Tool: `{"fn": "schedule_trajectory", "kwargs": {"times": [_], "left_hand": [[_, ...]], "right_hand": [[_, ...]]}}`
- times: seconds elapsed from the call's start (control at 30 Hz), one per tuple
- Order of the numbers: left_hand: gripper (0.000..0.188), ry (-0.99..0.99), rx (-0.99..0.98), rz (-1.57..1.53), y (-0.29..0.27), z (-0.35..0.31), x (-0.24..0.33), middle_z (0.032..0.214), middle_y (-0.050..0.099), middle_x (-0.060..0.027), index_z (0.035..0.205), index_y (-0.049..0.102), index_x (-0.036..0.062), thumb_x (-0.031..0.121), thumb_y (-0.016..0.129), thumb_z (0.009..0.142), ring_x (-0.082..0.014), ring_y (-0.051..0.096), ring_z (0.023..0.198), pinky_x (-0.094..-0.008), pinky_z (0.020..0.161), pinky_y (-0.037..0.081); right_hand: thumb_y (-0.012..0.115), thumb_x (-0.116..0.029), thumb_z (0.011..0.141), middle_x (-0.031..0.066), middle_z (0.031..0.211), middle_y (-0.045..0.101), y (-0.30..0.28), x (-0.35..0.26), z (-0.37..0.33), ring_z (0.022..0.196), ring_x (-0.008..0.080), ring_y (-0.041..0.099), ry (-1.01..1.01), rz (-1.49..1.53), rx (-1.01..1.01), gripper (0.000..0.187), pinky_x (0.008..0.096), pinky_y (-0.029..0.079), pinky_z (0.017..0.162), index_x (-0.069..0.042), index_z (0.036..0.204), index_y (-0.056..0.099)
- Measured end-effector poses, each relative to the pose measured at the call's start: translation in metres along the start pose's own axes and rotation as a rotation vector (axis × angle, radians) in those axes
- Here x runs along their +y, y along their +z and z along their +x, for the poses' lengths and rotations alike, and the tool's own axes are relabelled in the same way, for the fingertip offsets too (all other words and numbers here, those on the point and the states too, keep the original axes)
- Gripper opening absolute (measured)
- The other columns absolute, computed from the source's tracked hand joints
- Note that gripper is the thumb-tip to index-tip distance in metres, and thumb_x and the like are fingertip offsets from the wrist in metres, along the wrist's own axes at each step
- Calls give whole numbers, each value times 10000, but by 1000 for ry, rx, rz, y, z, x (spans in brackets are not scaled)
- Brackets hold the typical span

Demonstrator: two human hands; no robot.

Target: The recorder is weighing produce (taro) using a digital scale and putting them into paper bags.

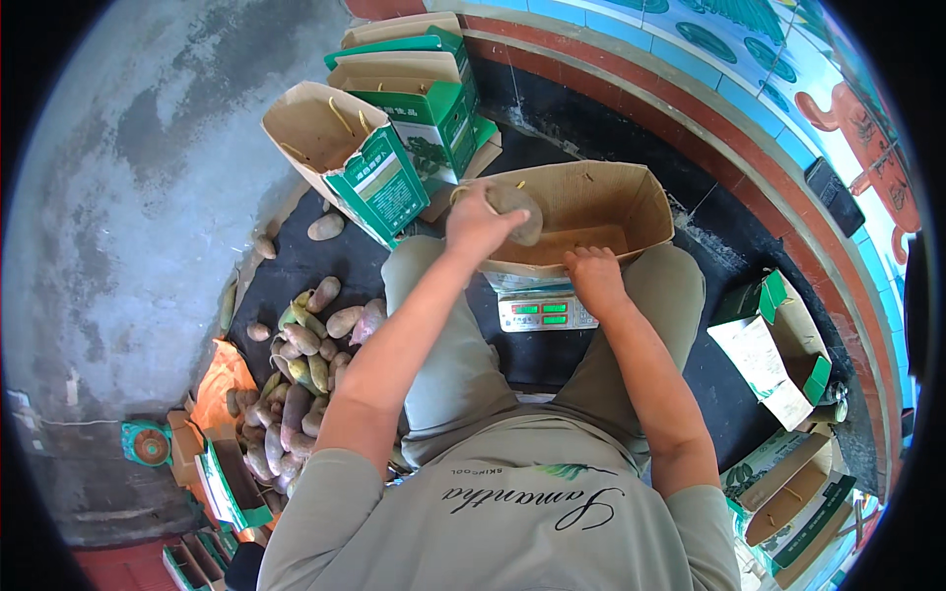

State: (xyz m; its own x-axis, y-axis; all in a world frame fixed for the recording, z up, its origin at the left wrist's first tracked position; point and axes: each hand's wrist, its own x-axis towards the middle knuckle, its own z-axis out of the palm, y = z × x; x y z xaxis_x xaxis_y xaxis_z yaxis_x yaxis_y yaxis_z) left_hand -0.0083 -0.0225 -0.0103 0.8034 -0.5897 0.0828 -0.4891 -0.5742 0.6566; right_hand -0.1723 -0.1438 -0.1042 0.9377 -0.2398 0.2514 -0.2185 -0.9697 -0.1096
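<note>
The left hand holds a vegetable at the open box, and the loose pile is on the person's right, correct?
No, the head view shows the loose pile on the person's left. The left hand does hold a vegetable at the open box.

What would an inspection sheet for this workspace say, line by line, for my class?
Surface: dark mat.
Work items: open carton, apparently on a lit scale; heap of root vegetables at left.
Clutter: green cartons upper left, more cartons right, orange sheet beside the heap.
Hands: left hand holds a brown vegetable over the carton's left end; right hand on its near edge.
Cables: thin pale cable at far left, near a teal device.
Surroundings: concrete floor left, painted wall right.
</note>
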Motion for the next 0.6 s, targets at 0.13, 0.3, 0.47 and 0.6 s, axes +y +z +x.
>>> {"fn": "schedule_trajectory", "kwargs": {"times": [0.13, 0.3, 0.47, 0.6], "left_hand": [[665, -66, -151, 154, 50, 5, -5, 1061, 608, -195, 1145, 511, 32, 362, 768, 628, -322, 575, 1025, -385, 885, 451], [709, -80, -264, 205, 81, 1, -26, 1078, 598, -201, 1179, 482, 24, 361, 771, 626, -329, 558, 1058, -388, 892, 446], [440, 33, -485, 279, 85, -1, -32, 1066, 621, -171, 1110, 589, 68, 317, 660, 754, -311, 575, 1024, -399, 885, 447], [300, 91, -440, 189, 82, -4, -33, 1017, 642, -154, 1027, 644, 89, 290, 585, 812, -299, 595, 985, -403, 868, 453]], "right_hand": [[582, -131, 732, 54, 784, 608, 5, 2, -1, 786, 221, 595, -2, -20, 10, 54, 365, 423, 700, -122, 784, 593], [560, -113, 735, 53, 781, 607, -2, -2, 1, 787, 224, 596, 13, 3, -21, 71, 369, 422, 705, -127, 797, 591], [552, -114, 747, 51, 785, 612, 1, -2, 0, 791, 223, 598, 7, 6, -7, 74, 374, 421, 712, -135, 798, 601], [554, -118, 748, 51, 791, 612, 6, -4, 3, 797, 225, 596, 17, 8, -11, 72, 371, 419, 714, -134, 801, 601]]}}
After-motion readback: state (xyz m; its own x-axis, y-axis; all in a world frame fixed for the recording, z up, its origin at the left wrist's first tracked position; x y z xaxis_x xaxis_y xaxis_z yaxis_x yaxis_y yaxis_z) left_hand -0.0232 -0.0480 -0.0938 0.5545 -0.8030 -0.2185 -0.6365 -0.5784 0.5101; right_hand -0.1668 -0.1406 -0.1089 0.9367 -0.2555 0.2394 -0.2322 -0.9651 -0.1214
